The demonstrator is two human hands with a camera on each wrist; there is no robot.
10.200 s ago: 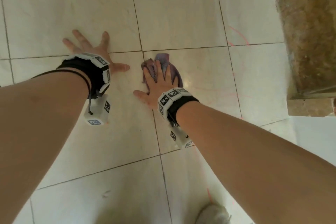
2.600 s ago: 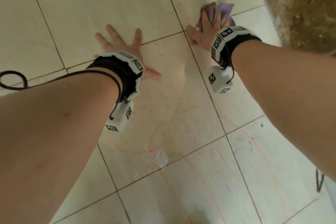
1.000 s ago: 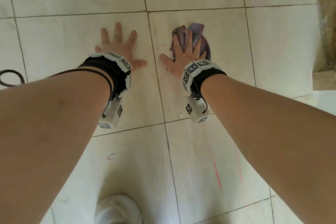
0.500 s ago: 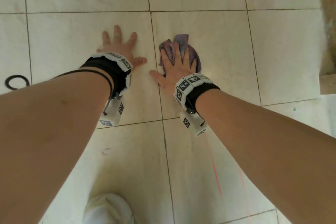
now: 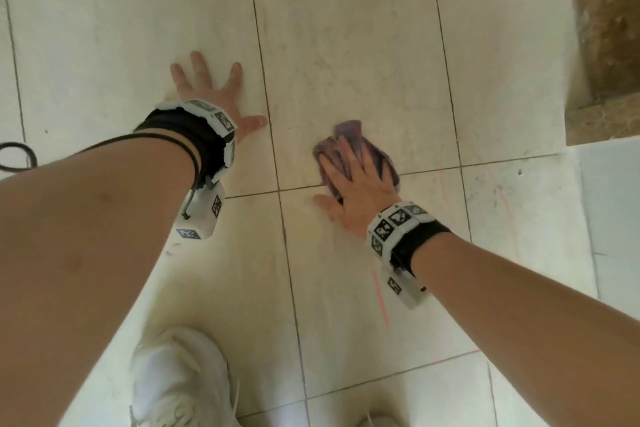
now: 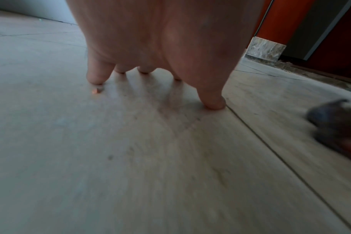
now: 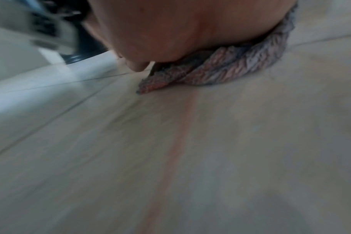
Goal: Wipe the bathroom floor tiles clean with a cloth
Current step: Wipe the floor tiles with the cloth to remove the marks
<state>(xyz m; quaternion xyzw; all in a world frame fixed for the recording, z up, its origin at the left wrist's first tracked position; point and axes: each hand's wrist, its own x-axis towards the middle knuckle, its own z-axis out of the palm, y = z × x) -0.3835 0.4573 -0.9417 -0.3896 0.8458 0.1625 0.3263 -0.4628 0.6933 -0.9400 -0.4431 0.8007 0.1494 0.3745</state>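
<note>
A crumpled purple cloth [image 5: 349,130] lies on the pale floor tiles [image 5: 353,55], over a grout line near the middle. My right hand [image 5: 356,177] lies flat on top of it, fingers straight, pressing it down; the right wrist view shows the cloth [image 7: 226,69] bunched under the palm. My left hand [image 5: 211,94] rests flat on the tile to the left, fingers spread, holding nothing. Its fingertips [image 6: 95,79] touch the floor in the left wrist view, with the cloth [image 6: 335,121] blurred at the right edge. Faint red marks [image 5: 379,298] streak the tiles near my right wrist.
A white shoe [image 5: 176,381] stands on the tiles at the bottom, below my left arm. A rough brown stone surface [image 5: 609,17] and a white step [image 5: 613,204] border the floor on the right. A black cable loop [image 5: 17,156] lies at the left edge.
My right hand has slid the cloth toward me and to the right, from the tile beside my left hand down onto the grout line. The left hand stays planted.
</note>
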